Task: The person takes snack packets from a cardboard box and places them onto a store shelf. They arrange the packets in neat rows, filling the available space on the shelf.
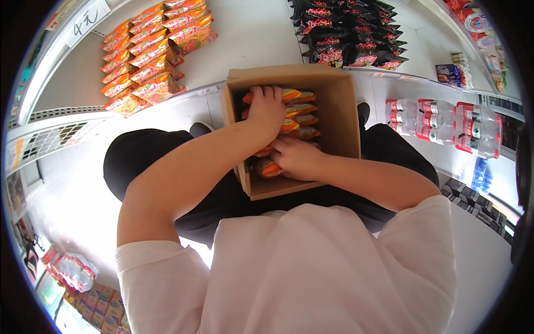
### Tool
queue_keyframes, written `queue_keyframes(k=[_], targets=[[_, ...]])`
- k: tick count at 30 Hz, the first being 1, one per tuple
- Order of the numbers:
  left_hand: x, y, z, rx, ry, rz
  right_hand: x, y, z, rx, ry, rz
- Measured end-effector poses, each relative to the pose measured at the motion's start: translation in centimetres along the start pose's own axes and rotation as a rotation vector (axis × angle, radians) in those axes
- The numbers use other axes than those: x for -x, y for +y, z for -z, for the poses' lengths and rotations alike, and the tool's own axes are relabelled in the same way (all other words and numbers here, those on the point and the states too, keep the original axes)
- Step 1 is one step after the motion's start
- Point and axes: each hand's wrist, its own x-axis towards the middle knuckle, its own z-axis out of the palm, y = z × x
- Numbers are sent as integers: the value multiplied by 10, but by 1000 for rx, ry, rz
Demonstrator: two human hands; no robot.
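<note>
An upright cardboard box (340, 117), its top uncovered, stands between my knees in front of the shelf. Orange snack bags (301, 109) are packed in a row along its left side. My left hand (267, 106) reaches over the far left of the row, fingers curled over the bags at that end. Nearer to me, my right hand (298, 159) has its fingers pushed in among the bags and grips at the near end of the row. Its fingertips are partly hidden. The bags under my palms are covered from view.
Ahead, the white shelf (246, 37) carries rows of orange snack bags (156, 62) and black snack bags (354, 37). Shrink-wrapped water bottles (442, 123) stand to the right. A wire rack (50, 140) is at left. Stacked cartons (100, 307) lie behind on the lower left.
</note>
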Motion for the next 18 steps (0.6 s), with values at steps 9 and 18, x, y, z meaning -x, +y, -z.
queue_keyframes(k=[9,18], targets=[[14,-75,85,556,-338,-263,-21,3,-24,-130,164,93],[60,-155,105,587,140,-18,-45,94,23,-776,563,-1060]])
